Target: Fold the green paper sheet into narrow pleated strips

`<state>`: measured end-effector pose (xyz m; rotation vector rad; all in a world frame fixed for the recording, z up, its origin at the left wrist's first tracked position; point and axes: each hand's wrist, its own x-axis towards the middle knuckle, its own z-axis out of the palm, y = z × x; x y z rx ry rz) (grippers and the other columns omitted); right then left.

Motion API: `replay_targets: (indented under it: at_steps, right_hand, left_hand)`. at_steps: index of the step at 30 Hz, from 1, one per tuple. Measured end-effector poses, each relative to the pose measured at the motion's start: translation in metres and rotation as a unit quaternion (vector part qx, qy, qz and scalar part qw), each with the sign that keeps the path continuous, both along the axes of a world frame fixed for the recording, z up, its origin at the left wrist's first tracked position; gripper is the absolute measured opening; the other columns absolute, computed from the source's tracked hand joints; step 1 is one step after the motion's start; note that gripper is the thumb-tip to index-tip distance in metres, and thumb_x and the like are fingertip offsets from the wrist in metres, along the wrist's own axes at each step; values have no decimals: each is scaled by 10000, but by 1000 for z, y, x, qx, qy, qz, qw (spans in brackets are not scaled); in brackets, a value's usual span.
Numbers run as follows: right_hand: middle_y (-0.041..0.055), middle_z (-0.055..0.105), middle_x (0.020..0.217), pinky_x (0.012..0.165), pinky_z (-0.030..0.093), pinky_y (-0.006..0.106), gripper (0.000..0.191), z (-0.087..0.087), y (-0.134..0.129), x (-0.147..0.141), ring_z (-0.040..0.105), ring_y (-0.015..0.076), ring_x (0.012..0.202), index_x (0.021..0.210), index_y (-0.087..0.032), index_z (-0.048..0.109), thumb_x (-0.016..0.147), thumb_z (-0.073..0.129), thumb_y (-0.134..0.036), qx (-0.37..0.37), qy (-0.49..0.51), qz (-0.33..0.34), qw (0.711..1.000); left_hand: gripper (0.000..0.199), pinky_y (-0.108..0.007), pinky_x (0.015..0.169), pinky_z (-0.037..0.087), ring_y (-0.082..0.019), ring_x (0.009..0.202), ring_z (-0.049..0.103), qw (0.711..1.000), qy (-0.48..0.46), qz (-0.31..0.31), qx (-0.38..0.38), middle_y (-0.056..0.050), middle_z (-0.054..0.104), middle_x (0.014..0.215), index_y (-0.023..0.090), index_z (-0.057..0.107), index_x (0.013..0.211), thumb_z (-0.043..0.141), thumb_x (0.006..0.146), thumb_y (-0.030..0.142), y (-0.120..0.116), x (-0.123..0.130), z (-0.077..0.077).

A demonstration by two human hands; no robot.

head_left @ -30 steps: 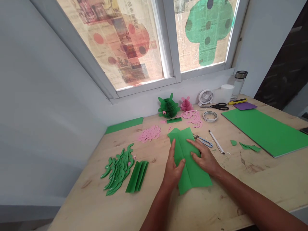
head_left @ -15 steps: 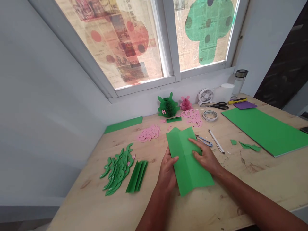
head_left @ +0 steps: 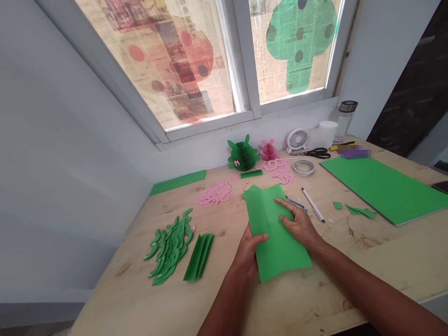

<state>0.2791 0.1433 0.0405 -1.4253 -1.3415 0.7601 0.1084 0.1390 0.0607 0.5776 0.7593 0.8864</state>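
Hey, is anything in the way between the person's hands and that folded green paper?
Nothing stands between them. The right hand rests directly on the folded green paper, and the left hand holds its left edge, so both are already in contact with it.

Paper-craft workspace — wooden table (head_left: 315, 289), scissors (head_left: 317, 153), tape roll (head_left: 303, 167), cut paper shapes (head_left: 215, 194), newspapered window (head_left: 168, 60)
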Motion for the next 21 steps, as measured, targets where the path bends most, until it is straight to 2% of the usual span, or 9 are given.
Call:
replay_targets:
  at_steps: [3, 7, 14, 21]
  right_hand:
    - [63, 585, 1303, 1032, 399, 432, 523, 1, -1, -1, 525, 260, 1214, 1244, -209, 608, 725, 542, -217, -8, 14, 13, 1000]
    - [68, 593, 1292, 999, 431, 443, 514, 3, -2, -2, 560, 262, 1171, 1246, -207, 607, 737, 540, -223, -30, 30, 42, 998]
    - [79, 652, 1201, 983, 441, 454, 442, -4, -1, -2, 586, 266, 1135, 1149, -198, 676, 739, 510, -196, -5, -34, 41, 999]
    - [107, 624, 1238, 971, 450, 451, 455, -7, -2, -2, 581, 267, 1140, 1163, -178, 668, 745, 488, -189, -13, -60, 37, 997]
  left_hand:
    - [754, -399, 826, 516, -302, 927, 668, 1000, 12, 4, -3, -119, 712, 999, 180, 502, 1279, 692, 556, 79, 1, 1, 0]
    - [799, -379, 820, 517, -283, 913, 672, 999, 21, 30, 2, -87, 716, 999, 222, 484, 1310, 655, 545, 64, 1, 3, 2]
    - [774, -391, 844, 513, -277, 911, 672, 998, 3, 58, -22, -73, 718, 986, 228, 482, 1325, 623, 578, 81, 2, 2, 3]
    - [766, -428, 837, 519, -275, 855, 686, 997, -6, 59, -57, -84, 716, 989, 231, 463, 1330, 610, 595, 77, 10, -5, -2]
